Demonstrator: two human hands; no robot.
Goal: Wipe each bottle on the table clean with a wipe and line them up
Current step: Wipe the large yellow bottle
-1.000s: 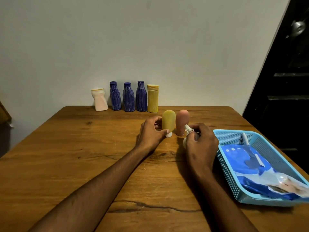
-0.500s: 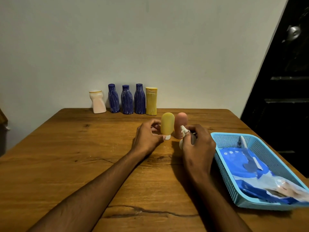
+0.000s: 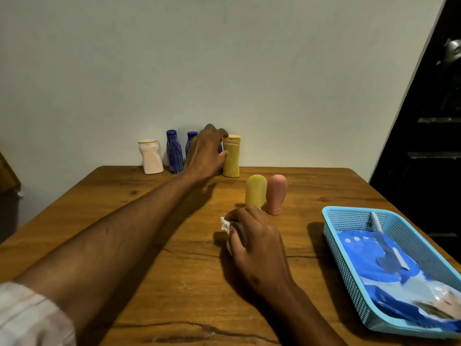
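Note:
My left hand reaches out to the back row against the wall. It covers the third blue bottle, and its fingertips lie at the left edge of the yellow flip-top bottle; no firm grip shows. Left of it stand two blue ribbed bottles and a white bottle. My right hand rests on the table and grips a crumpled white wipe. Just beyond it a yellow tube and a pink tube stand cap-down, side by side.
A light blue plastic basket at the right table edge holds a blue pack of wipes. The wooden table ends at the wall behind the bottles. A dark door stands to the right.
My left hand let go of the yellow tube and moved away to the back row. My right hand drew back toward me and left with the wipe. The camera tilted down.

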